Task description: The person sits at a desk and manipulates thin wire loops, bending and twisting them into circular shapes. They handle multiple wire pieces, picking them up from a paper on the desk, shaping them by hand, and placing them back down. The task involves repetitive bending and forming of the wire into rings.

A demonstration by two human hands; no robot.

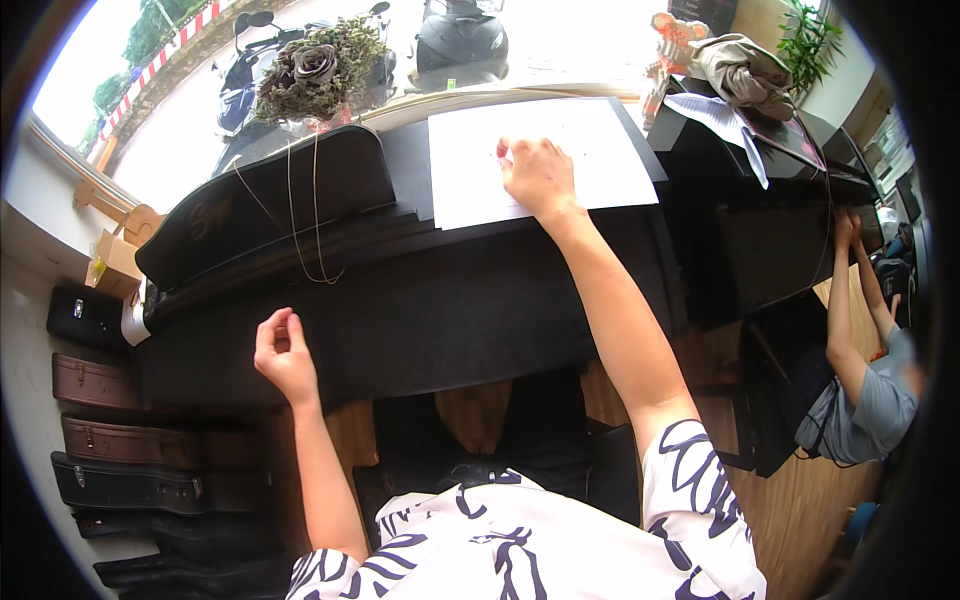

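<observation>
In the head view, the right hand (538, 175) lies at one o'clock on a white sheet of paper (600, 150) atop the black piano (450, 310), fingers curled; whether they pinch anything cannot be told. The left hand (284, 355), at eight o'clock, hovers over the closed lid, fingertips loosely pinched, holding nothing. Dried flowers (320, 70) sit at eleven o'clock.

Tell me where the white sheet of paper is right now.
In the head view, the white sheet of paper lies on top of the black piano, upper centre, under the right hand, with the dried flower bouquet to its left.
</observation>
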